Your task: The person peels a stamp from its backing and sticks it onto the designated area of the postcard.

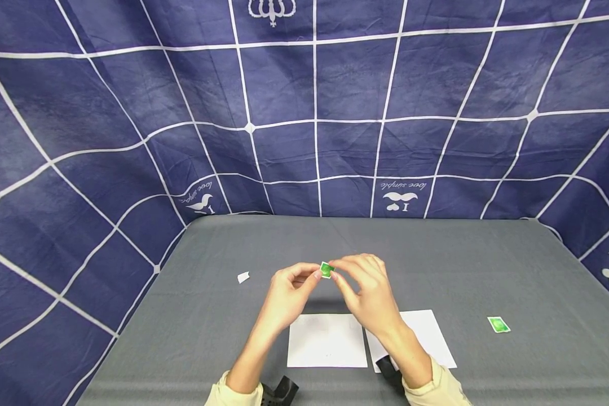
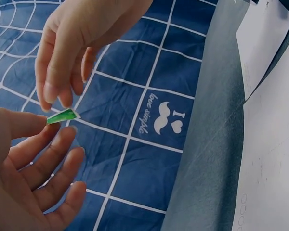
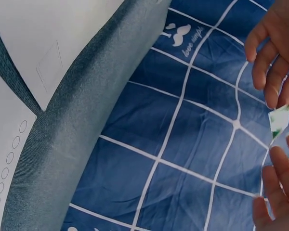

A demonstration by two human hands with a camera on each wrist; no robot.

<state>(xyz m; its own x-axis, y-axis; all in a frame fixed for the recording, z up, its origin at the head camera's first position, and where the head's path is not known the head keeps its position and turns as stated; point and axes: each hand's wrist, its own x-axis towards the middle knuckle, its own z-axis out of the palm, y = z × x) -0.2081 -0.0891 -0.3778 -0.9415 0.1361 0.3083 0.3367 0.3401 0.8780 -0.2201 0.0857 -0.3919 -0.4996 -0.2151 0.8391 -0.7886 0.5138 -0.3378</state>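
Head view: left hand (image 1: 287, 296) pinches card (image 1: 327, 270) at left edge; right hand (image 1: 366, 290) at right edge, grip unclear. Likely light, easily creased; hold by edges.

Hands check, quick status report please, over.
Left hand pinches small green square. Right hand at its edge, contact unclear. Square held above grey tabletop. Nothing seen blocking either hand.

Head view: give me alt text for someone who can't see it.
The left hand pinches a small green square, the right hand at its other side, above a gray table. Two white sheets lie nearer the person; a similar green piece lies far right, a white scrap left. Blue gridded cloth hangs behind.
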